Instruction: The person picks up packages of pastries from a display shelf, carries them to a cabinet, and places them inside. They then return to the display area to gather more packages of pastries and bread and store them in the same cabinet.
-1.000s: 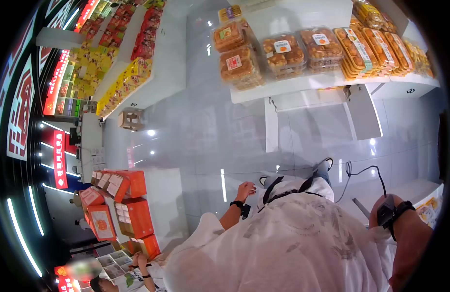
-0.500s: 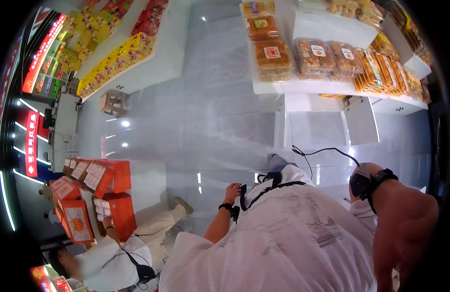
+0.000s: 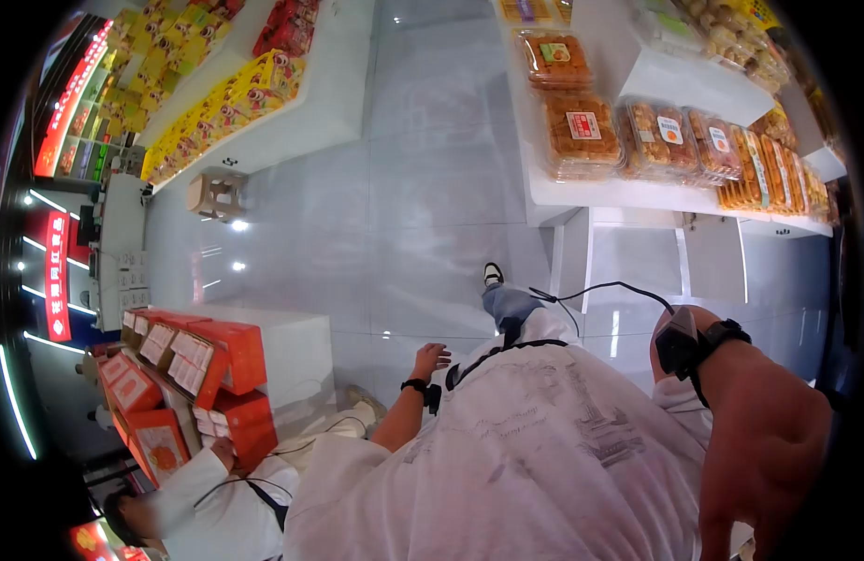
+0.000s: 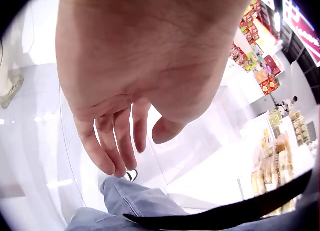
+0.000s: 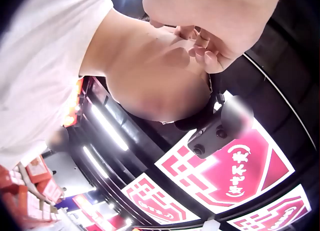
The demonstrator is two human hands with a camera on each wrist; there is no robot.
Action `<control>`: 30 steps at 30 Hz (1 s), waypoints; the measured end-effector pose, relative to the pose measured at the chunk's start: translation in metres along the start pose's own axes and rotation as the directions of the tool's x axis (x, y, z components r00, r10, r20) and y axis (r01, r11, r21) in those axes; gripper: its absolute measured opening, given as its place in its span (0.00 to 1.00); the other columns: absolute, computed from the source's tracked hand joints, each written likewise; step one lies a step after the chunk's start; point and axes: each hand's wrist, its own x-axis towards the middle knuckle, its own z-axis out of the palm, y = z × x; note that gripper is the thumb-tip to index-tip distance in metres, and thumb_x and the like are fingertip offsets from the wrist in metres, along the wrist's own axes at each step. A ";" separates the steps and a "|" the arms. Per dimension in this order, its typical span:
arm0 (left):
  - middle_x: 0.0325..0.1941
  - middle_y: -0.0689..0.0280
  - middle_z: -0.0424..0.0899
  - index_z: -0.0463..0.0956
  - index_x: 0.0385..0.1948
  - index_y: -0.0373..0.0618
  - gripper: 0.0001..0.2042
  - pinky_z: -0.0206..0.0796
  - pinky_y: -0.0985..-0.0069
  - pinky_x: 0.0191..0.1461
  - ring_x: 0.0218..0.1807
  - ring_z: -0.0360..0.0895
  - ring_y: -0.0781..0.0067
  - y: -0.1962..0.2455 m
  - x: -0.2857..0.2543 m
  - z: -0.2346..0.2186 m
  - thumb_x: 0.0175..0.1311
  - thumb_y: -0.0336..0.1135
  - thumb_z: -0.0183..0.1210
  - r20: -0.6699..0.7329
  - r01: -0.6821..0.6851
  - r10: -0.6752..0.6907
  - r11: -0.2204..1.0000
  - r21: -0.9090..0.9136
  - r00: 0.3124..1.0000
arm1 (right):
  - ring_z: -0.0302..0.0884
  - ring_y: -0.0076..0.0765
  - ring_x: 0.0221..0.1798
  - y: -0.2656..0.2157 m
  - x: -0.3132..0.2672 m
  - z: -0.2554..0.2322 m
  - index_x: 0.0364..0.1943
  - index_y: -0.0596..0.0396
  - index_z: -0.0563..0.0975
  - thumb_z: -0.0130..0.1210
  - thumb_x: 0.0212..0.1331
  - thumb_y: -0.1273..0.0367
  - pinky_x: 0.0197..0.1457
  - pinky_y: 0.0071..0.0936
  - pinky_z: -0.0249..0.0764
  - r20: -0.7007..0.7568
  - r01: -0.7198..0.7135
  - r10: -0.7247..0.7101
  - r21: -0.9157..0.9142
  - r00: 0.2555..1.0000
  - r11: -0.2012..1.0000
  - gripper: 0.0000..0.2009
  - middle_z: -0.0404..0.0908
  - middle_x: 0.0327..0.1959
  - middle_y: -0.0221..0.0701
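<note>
My left hand [image 3: 433, 358] hangs beside my waist with fingers relaxed and nothing in them. In the left wrist view its fingers [image 4: 116, 151] droop loosely over the floor and my blue jeans [image 4: 130, 196]. My right hand [image 3: 767, 439] is raised close to the head camera, large and blurred in the head view. In the right wrist view this hand [image 5: 225, 21] is beside my neck [image 5: 132, 41], its fingers curled, with no object showing between them. A black device [image 3: 680, 346] sits on my right wrist, and a black cable [image 3: 612, 286] loops from it.
Ahead on the right, a white display counter [image 3: 568, 194] bears clear boxes of pastries [image 3: 582, 131], an open cabinet door [image 3: 717, 257] below. Left stand yellow packs [image 3: 226, 107], a small stool [image 3: 214, 194] and orange boxes [image 3: 236, 355]. Another person [image 3: 217, 486] leans by those boxes.
My view has turned and moved, so the pastry counter now lies further right. One of my feet has come forward. The other person reaches to the orange boxes. My right hand stays raised.
</note>
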 end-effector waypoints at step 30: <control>0.38 0.52 0.84 0.75 0.44 0.36 0.14 0.79 0.69 0.38 0.34 0.83 0.60 0.486 0.325 0.010 0.62 0.37 0.57 0.470 -0.252 -0.097 0.741 0.623 0.878 | 0.66 0.24 0.22 0.251 -0.014 0.120 0.36 0.54 0.74 0.63 0.57 0.75 0.23 0.16 0.65 0.159 0.124 0.182 -0.974 0.970 0.188 0.08 0.74 0.27 0.33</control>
